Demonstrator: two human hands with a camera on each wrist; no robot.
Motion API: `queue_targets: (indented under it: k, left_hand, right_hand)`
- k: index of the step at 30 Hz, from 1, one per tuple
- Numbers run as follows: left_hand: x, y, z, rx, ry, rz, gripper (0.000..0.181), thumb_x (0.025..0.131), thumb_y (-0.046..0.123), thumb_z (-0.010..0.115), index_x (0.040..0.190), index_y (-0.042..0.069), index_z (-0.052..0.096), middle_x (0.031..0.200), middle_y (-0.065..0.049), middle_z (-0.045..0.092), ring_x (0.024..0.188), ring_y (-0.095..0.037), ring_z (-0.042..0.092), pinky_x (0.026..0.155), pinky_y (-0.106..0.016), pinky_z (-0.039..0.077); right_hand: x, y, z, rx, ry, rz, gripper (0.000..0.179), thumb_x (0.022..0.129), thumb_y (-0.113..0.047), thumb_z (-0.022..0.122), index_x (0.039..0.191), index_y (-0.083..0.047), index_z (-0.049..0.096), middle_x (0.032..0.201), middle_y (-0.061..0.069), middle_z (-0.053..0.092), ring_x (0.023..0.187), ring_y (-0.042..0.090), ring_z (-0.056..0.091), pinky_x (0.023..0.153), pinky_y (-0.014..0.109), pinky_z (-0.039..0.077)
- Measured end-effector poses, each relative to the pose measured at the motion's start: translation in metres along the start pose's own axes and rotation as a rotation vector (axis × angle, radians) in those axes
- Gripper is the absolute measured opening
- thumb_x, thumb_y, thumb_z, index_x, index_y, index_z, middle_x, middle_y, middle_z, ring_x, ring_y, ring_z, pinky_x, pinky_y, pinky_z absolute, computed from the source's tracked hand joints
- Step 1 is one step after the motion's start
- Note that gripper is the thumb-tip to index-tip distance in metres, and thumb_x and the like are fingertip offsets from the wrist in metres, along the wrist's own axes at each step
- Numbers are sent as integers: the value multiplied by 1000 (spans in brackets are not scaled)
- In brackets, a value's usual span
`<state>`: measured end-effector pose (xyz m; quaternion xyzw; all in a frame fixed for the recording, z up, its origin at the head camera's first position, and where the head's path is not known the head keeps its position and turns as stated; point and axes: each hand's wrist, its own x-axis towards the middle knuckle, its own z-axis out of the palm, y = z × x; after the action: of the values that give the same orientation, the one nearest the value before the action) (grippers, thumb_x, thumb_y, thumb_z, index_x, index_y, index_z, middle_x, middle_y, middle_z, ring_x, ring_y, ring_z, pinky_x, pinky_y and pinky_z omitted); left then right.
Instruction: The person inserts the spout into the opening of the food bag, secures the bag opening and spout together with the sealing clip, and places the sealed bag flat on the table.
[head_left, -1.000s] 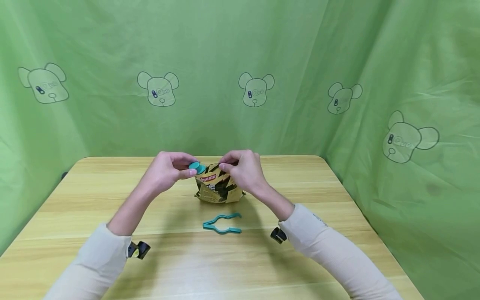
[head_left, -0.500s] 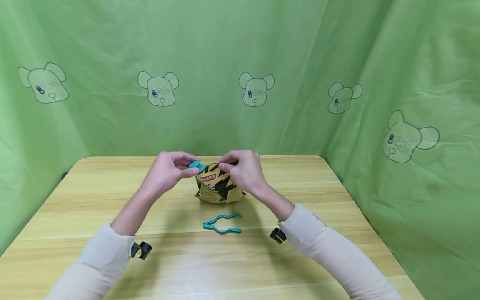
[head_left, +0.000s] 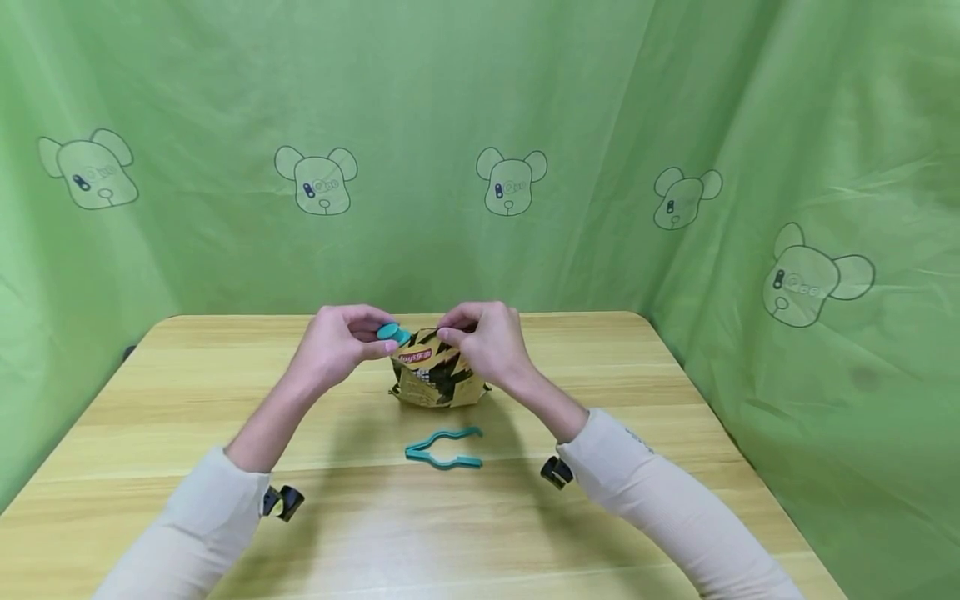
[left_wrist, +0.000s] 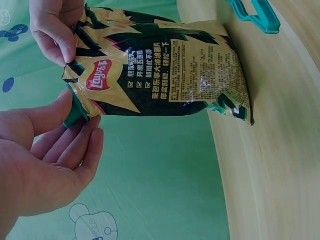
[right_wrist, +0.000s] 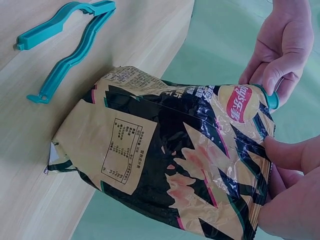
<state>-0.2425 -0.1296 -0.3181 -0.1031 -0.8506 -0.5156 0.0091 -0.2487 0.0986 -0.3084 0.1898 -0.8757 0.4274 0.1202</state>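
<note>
A black and gold Lay's chip bag stands on the table with its top edge up. At its upper left corner my left hand pinches a teal round cap, thumb on one side and fingers on the other. The cap lies against the bag's top edge in the left wrist view. My right hand pinches the top edge of the bag farther right. Nearer to me, a teal bag clip lies on the table, its two arms spread apart. The right wrist view shows the clip apart from the bag.
The wooden table reaches back to a green curtain printed with bear faces. Black wrist devices sit under both cuffs.
The teal cap has turned slightly in my left fingers, and the left forearm has shifted a little to the right. My right hand, the bag and the clip stay in place.
</note>
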Motion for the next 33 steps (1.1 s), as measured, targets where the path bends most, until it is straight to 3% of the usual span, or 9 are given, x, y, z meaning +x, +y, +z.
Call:
queue_targets:
  k: [27,33]
  left_hand:
    - [-1,0,-2,-38,-50,-32,41,86,12,82,124,7,70,111,-12,76,101,-22,74,93,-37,59]
    - [-2,-2,-6,-70,-63,-46,44,85,0,79,128,5,67,117,-15,74,107,-26,72,91,-34,60]
  right_hand:
    - [0,1,-2,14,-9,13,4,90,-10,77,93,-9,80,89,4,78,75,14,71,66,27,58]
    - [1,1,-2,17,-17,12,4,91,-10,76,93,-9,79,89,4,78,75,14,71,66,27,59]
